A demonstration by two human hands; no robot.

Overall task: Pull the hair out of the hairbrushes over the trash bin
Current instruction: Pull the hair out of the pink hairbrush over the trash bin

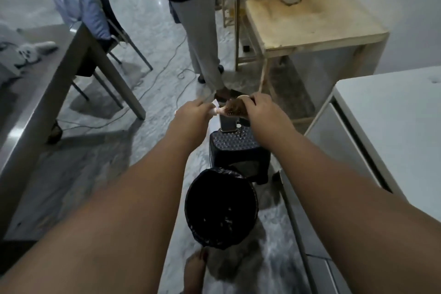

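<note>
I hold a round hairbrush (231, 108) out in front of me, its bristles matted with brown hair. My left hand (194, 113) grips its pale handle. My right hand (260, 107) is closed over the bristle head from the right, fingers on the hair. The trash bin (220, 210), lined with a black bag, stands on the floor below and nearer to me than the brush; bits of debris lie inside. Another brush-like object (228, 124) stands on a dark plastic stool (238, 148) just beyond the bin.
A grey table (47, 83) runs along the left with a chair (95, 21) behind it. A white counter (391, 112) is on the right. Another person (202, 31) stands ahead beside a wooden table (310, 19). A cable (164, 71) trails over the floor. My bare foot (195, 267) is beside the bin.
</note>
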